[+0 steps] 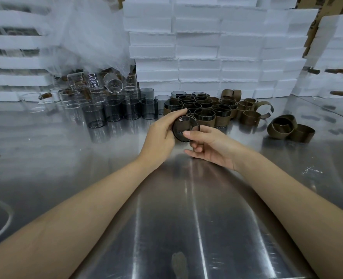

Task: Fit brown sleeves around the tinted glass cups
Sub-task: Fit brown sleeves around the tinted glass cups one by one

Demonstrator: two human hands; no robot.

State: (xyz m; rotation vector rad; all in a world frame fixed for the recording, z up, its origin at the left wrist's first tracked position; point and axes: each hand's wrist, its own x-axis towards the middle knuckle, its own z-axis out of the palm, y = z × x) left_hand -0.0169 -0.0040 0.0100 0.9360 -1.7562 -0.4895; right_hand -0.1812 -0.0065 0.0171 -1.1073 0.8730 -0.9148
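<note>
Holding one round tinted glass cup (186,128) above the steel desk (186,198): your left grip (162,133) at 9 o'clock, right grip (208,146) at 4.

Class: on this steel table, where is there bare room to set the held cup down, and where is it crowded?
Free: the table left of the left hand, before the tinted cups. Crowded: sleeved cups and loose sleeves behind.
</note>
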